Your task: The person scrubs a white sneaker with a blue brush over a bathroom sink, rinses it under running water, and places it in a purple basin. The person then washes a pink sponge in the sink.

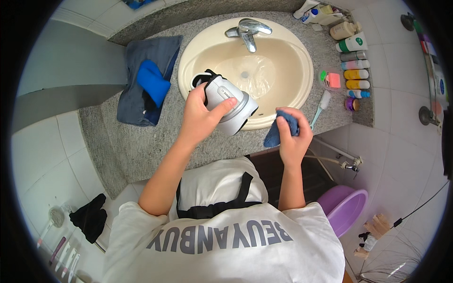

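A white and grey shoe (231, 106) is held by my left hand (205, 115), over the near left rim of the oval cream washbasin (189, 46). My thumb lies on the shoe's side, and its heel end points toward the near right. My right hand (295, 136) grips a bunched blue cloth (271, 136) at the basin's near right edge, apart from the shoe. A little water lies in the basin under the chrome faucet (250, 39). Right of the basin, a brush (320, 108) with white bristles and a pale green handle rests on the counter.
A folded grey-blue towel (132, 102) lies on the granite counter (152, 152) at left, with a bright blue item (154, 83) on it. Bottles and tubes (355, 74) line the right wall. A clear dish (321, 85) holds a pink block. Below right is a purple basin (348, 208).
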`<state>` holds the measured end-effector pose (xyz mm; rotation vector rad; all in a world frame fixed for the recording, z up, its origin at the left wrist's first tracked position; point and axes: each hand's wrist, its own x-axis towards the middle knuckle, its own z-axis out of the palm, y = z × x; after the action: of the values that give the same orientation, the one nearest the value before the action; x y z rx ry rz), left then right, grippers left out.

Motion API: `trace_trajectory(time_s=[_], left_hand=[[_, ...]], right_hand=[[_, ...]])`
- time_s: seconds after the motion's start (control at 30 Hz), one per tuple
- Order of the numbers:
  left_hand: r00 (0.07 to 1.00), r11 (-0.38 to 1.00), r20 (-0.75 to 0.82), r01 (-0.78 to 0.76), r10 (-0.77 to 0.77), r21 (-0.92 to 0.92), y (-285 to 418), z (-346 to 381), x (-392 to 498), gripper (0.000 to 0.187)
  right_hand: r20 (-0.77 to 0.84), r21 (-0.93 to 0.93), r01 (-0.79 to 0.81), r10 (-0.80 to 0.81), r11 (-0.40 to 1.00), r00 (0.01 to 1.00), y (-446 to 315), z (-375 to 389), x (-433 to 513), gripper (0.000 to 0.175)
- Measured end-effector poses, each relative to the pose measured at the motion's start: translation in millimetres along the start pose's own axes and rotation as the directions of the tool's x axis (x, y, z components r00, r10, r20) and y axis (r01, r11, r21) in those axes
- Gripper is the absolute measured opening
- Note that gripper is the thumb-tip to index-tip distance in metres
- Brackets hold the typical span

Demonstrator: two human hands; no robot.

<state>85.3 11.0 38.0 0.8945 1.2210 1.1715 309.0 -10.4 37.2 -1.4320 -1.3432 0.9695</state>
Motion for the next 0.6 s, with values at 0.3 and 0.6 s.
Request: trace_trajectory(time_s=[0.3,0.6], left_hand=[[1.0,1.0,0.022,-0.017,0.018,-0.025,-3,-12,-5,0.021],[1.0,1.0,0.004,-0.013,0.013,-0.021,3,-8,-5,0.02]], right_hand=[[0.176,-0.218,0.456,-0.425,0.863,0.888,-28,48,-9,0.03],[0.172,-0.179,0.474,-0.447,0.862,0.878,-37,49,-6,0.033]])
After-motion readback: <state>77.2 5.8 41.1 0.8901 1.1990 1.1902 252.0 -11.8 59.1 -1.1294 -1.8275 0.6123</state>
